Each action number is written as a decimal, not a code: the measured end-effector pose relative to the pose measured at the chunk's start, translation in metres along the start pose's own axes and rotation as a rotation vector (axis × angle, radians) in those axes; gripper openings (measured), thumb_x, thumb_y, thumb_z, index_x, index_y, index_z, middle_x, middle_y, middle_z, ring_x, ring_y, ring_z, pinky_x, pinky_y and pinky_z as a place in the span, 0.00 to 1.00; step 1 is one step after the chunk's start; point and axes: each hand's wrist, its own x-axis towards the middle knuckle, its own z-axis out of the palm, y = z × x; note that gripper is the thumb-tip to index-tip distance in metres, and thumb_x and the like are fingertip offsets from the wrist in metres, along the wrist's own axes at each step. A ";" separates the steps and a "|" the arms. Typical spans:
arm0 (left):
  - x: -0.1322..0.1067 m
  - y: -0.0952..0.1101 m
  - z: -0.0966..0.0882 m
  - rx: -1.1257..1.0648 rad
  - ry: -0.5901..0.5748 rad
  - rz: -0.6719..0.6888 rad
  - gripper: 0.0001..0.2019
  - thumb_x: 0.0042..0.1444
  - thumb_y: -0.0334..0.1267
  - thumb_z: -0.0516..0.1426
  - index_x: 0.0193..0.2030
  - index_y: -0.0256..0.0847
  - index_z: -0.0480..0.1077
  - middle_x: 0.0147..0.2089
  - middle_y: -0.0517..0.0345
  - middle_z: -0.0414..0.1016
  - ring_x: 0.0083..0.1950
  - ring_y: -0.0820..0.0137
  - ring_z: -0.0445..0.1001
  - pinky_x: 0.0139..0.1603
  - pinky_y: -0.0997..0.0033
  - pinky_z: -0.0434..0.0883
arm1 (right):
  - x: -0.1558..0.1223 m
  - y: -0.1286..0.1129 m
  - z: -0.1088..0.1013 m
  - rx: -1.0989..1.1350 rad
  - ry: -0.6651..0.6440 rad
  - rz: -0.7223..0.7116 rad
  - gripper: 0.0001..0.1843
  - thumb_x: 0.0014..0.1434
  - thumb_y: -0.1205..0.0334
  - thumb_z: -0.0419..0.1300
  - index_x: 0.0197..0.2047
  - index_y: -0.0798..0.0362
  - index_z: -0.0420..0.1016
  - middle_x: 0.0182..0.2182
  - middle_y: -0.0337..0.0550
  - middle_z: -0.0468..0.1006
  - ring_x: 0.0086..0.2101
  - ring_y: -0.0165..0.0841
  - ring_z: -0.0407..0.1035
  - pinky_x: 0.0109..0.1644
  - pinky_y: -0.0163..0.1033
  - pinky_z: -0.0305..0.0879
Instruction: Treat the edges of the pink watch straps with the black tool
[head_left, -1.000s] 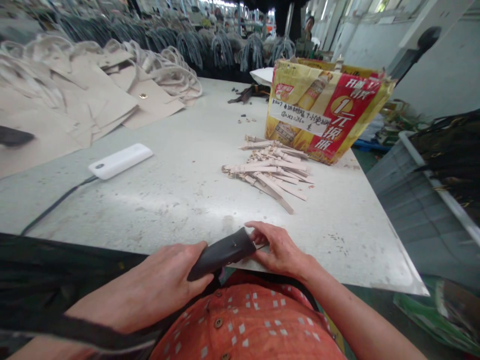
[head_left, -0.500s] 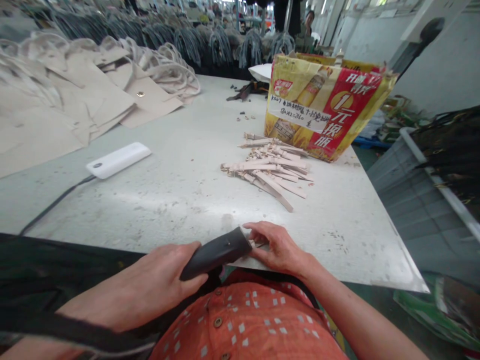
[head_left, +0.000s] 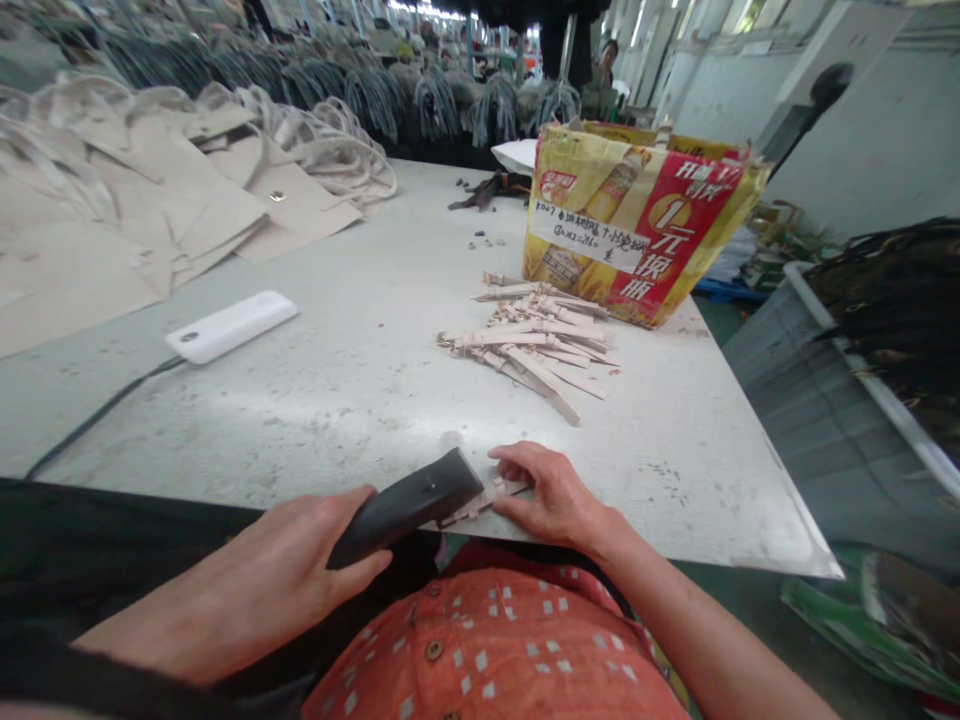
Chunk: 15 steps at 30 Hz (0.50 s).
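Left hand [head_left: 270, 590] has its fingers wrapped tight around a dark leather piece [head_left: 405, 503], angled up over the near edge of the counter [head_left: 360, 390]. Right hand [head_left: 559, 498] sits just beside it, fingers narrow and closed on the end of a beige strap [head_left: 486, 499] that pokes out from under the dark piece. Further up the counter lie a pile of beige straps [head_left: 534, 345] and a red-and-yellow box [head_left: 637, 235].
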 end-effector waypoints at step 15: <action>-0.027 -0.048 0.030 -0.106 0.080 -0.029 0.19 0.70 0.62 0.61 0.49 0.54 0.87 0.37 0.58 0.92 0.47 0.50 0.94 0.40 0.65 0.81 | -0.027 -0.024 0.003 -0.284 -0.088 -0.108 0.08 0.79 0.73 0.75 0.52 0.51 0.89 0.54 0.53 0.89 0.55 0.48 0.83 0.61 0.51 0.84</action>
